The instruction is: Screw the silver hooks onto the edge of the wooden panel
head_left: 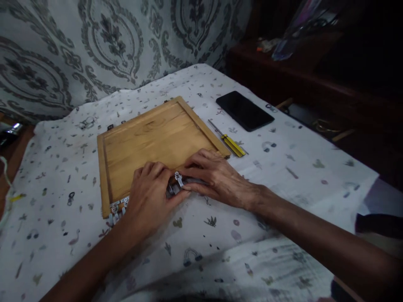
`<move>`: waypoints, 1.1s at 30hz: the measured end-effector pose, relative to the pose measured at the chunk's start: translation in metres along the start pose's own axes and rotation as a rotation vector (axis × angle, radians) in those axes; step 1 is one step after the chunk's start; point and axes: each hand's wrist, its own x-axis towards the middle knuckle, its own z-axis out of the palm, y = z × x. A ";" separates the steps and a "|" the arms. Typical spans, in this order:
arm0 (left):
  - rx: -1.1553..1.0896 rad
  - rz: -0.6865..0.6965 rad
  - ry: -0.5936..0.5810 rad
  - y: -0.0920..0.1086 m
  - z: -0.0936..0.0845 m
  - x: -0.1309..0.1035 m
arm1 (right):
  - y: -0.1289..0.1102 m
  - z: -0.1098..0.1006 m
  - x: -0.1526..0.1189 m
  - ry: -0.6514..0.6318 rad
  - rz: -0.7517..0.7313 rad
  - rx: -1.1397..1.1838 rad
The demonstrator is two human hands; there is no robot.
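Observation:
A framed wooden board [147,142] lies flat, with small metal hooks [115,207] along its near edge at the left corner. My left hand [151,188] is closed over the near edge of the board, its fingers curled on the wood and its thumb stretched towards a metal hook [178,179] near the middle of that edge. My right hand [217,178] is closed at the same hook, index finger by its upper end and thumb by its lower tip. The fingers hide part of the edge between the hands.
A yellow-handled screwdriver [233,145] lies just right of the board. Beyond it is a black phone or tablet [244,110]. The printed white cloth [252,260] covers the surface. Dark wooden furniture [270,69] stands behind at the right, and a patterned curtain or wall covering [132,46] at the back.

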 end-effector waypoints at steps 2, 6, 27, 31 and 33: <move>-0.012 0.000 0.018 -0.001 0.001 0.000 | 0.000 -0.001 0.000 -0.014 0.011 -0.002; -0.051 -0.004 0.022 -0.003 0.003 0.001 | -0.002 -0.001 0.000 -0.036 0.033 0.005; -0.050 0.001 0.046 -0.002 0.003 0.001 | 0.030 -0.036 -0.039 0.062 0.514 -0.469; -0.057 -0.006 0.045 -0.004 0.006 0.000 | 0.029 -0.043 -0.036 -0.011 0.587 -0.417; -0.058 0.007 0.059 -0.005 0.008 0.000 | 0.029 -0.047 -0.037 -0.032 0.613 -0.404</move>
